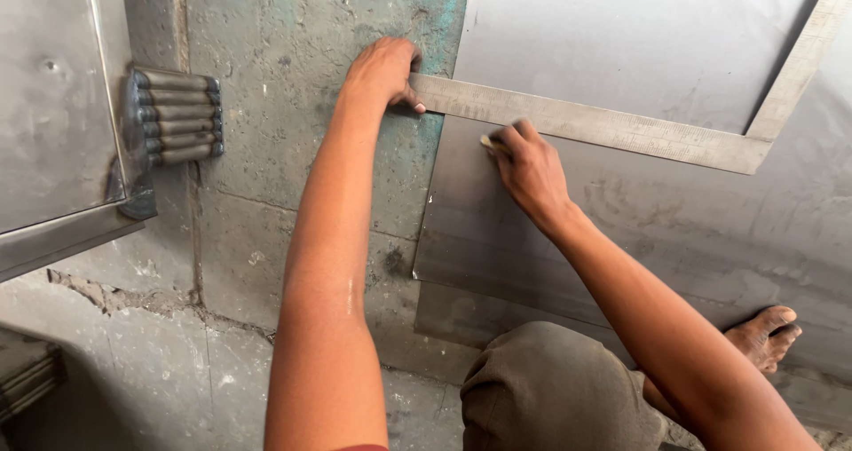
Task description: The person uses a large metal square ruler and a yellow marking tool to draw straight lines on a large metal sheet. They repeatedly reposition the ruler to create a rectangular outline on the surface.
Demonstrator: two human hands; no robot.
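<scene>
My left hand (pixel 382 71) presses closed fingers on the near-left end of one steel framing square (pixel 612 127), pinning it flat against one metal sheet (pixel 674 229) lying on the concrete floor (pixel 266 193). My right hand (pixel 531 169) pinches one small marker (pixel 491 143) against the square's near edge. One foot (pixel 763 334) rests on the sheet at right, steadying it.

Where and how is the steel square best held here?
Probably by its long arm's free end, where the left hand already presses the steel square from above; it lies flat on the metal sheet, leaving the lower edge clear for the right hand.
</scene>
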